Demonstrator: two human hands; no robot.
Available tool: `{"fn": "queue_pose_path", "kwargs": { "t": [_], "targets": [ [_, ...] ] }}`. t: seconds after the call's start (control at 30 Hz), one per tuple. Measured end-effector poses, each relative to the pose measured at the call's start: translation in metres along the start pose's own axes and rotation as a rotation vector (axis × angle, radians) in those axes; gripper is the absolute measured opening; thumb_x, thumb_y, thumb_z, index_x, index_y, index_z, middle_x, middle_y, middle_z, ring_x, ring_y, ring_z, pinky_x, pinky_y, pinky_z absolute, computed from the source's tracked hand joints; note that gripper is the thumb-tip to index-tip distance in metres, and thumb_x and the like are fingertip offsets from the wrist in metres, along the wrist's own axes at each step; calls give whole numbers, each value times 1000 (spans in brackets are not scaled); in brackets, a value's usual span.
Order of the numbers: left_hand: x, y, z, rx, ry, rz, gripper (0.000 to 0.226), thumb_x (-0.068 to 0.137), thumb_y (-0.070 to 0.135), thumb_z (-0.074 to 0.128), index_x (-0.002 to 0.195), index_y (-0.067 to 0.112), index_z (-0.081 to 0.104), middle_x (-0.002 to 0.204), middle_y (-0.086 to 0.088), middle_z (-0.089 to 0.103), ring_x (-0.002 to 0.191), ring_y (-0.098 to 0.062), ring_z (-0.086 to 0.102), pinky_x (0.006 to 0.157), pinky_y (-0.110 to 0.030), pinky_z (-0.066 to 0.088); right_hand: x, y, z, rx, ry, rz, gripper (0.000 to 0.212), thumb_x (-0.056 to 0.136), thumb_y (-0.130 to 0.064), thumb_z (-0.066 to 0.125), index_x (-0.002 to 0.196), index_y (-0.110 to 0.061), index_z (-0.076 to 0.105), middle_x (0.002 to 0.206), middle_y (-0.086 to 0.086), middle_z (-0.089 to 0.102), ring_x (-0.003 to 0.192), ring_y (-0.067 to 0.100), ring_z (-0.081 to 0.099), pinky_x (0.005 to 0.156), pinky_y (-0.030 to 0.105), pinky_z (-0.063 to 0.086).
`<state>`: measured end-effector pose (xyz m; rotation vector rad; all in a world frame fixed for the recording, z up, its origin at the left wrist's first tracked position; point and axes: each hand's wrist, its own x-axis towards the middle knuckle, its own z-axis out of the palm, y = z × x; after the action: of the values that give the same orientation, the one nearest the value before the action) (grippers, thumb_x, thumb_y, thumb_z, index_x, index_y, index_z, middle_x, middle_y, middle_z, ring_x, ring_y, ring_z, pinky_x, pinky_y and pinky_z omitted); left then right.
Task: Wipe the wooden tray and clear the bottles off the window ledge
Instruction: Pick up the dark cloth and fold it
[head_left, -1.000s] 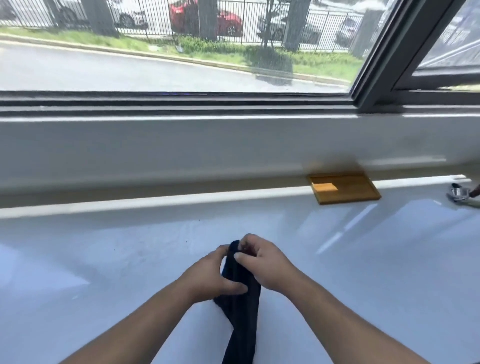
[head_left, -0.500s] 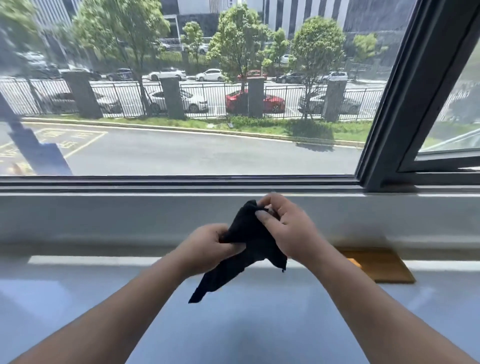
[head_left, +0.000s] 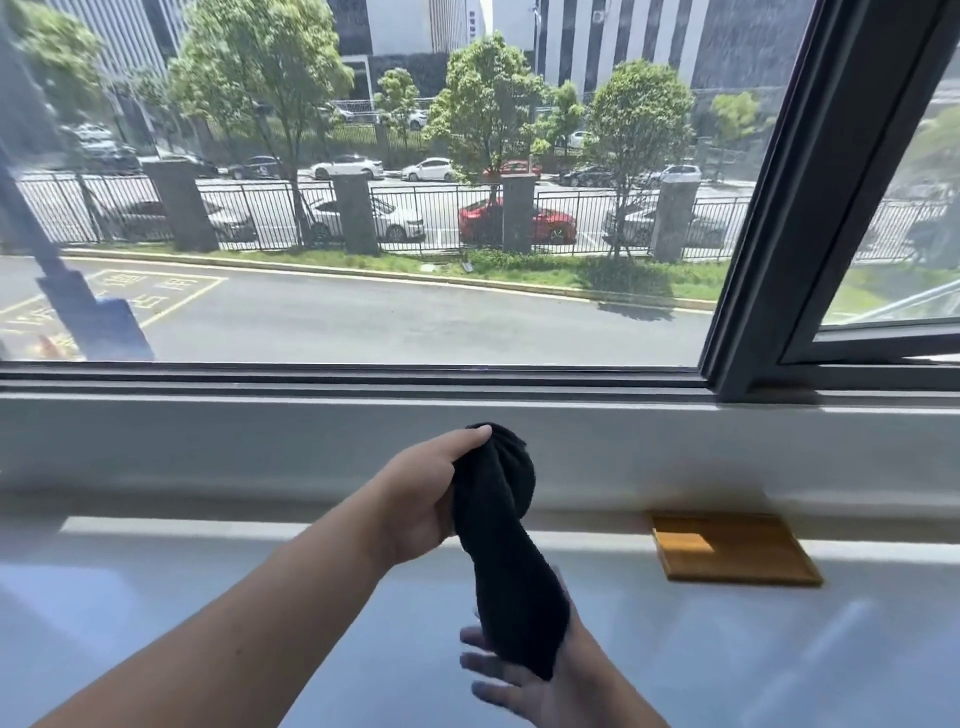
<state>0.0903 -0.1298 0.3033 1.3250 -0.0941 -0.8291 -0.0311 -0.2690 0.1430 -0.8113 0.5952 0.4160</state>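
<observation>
A black cloth hangs in front of me, bunched at its top in my left hand, which grips it above the white ledge. My right hand is lower, palm up with fingers spread, under the cloth's hanging end and blurred; the cloth touches it. The flat wooden tray lies on the ledge to the right, against the low wall under the window, apart from both hands. No bottles are in view.
The glossy white ledge stretches left and right below the hands. A grey sill wall and the dark window frame rise behind it. An opened sash is at the far right.
The view has lifted from the ledge to the window. My right hand let go of the cloth's top and dropped beneath it; my left hand now holds the cloth up alone.
</observation>
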Motion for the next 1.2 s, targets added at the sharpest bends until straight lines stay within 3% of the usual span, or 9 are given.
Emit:
{"fn": "queue_pose_path", "kwargs": {
  "t": [0.1,0.2,0.3,0.43,0.6,0.83,0.93,1.03,1.2],
  "targets": [
    [-5,3,-12,-45,0,22,46,103,38,61,127,1,72,127,-22,73,117,-42,70,81,-42,64,-9,-20,6,97,-144,-170,98,80,-88,49,130,-7,71,133,24,67,116,41,67,110,54,47],
    [-11,10,-30,-50,22,52,47,103,38,59,127,0,71,125,-23,73,112,-39,73,80,-42,63,-20,-48,15,81,-248,-267,71,95,-64,58,142,-12,62,148,22,57,135,40,56,118,54,38],
    [-14,17,-51,-49,17,72,49,106,40,53,131,0,68,128,-25,71,115,-39,71,85,-43,61,-22,-64,25,-3,-258,-348,54,97,-33,66,147,-14,55,146,22,58,123,38,61,106,51,44],
    [-16,18,-69,60,83,77,34,111,37,48,134,17,64,113,-13,79,92,-29,77,67,-37,62,-23,-83,41,-104,-278,-413,49,97,-11,62,144,-23,55,140,18,64,113,35,65,90,47,56],
    [-11,6,-104,313,172,-16,33,106,9,53,130,29,64,109,-9,80,84,-25,75,71,-40,62,-26,-118,46,-253,-9,-568,60,98,-3,63,150,-24,42,92,11,72,79,23,67,70,34,55],
    [-3,-10,-131,292,349,36,43,95,3,73,127,26,57,99,-12,82,82,-26,80,66,-33,62,-38,-134,23,-420,84,-654,74,99,-4,63,159,-31,30,98,13,75,91,26,73,98,49,56],
    [2,-7,-131,303,324,131,36,95,2,74,124,23,67,104,-15,81,89,-26,79,74,-31,60,-46,-137,16,-492,121,-652,67,99,0,63,151,-33,35,113,24,76,99,29,75,91,42,60],
    [3,-1,-127,463,269,200,24,95,3,74,113,18,76,104,-5,82,95,-17,78,81,-26,57,-53,-145,6,-681,204,-640,30,99,-1,64,126,-13,65,101,13,81,94,25,76,89,39,62],
    [13,5,-114,1183,407,354,16,91,28,78,82,38,71,87,17,73,90,-5,67,74,-21,45,-56,-157,-7,-1476,565,-780,13,94,-37,69,81,-34,71,91,-8,70,92,15,61,80,39,49]
  ]
}}
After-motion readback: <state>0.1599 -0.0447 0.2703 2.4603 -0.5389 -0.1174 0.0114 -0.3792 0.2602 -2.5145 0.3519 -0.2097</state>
